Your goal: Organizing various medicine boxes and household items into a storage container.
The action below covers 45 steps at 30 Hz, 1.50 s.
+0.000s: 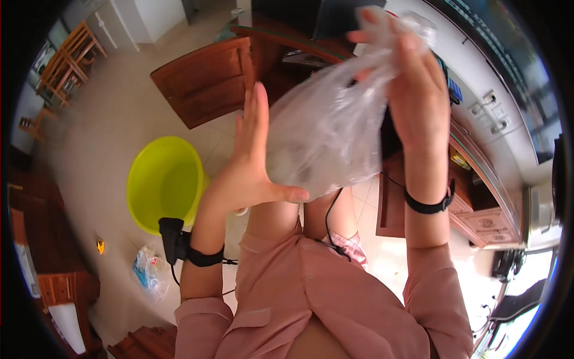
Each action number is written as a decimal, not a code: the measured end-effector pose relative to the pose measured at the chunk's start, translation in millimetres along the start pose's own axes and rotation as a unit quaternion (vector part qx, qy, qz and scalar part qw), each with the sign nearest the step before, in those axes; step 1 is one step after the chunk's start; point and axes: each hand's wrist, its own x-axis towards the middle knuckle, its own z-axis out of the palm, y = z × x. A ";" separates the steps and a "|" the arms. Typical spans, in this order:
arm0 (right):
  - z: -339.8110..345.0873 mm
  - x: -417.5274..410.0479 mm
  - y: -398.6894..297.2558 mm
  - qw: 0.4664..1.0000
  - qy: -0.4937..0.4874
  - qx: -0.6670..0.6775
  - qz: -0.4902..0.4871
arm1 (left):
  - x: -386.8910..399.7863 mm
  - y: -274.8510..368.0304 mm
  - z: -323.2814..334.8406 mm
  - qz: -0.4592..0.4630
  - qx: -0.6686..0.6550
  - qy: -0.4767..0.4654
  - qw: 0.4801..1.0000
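My right hand (412, 80) is raised at the upper right, its fingers closed on the gathered top of a clear plastic bag (332, 130). The bag hangs down and to the left, slightly blurred by motion. My left hand (258, 157) stands at the bag's left side with its fingers straight and its thumb apart, at the bag's lower edge. Whether the left palm touches the bag cannot be told. A strap with a black device (172, 242) is on the left wrist, a black band (430, 202) on the right one.
A yellow-green plastic bucket (166, 184) stands on the floor at the left. Near it lie another plastic bag with coloured contents (150, 271) and a small yellow object (100, 246). An open wooden cabinet door (206, 80) juts out ahead. A wooden cabinet (489, 215) runs along the right.
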 end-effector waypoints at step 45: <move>-29.9 -24.4 195.9 0.954 -0.231 -0.190 0.027 | 100.2 -85.6 69.0 -0.122 -0.193 0.032 0.973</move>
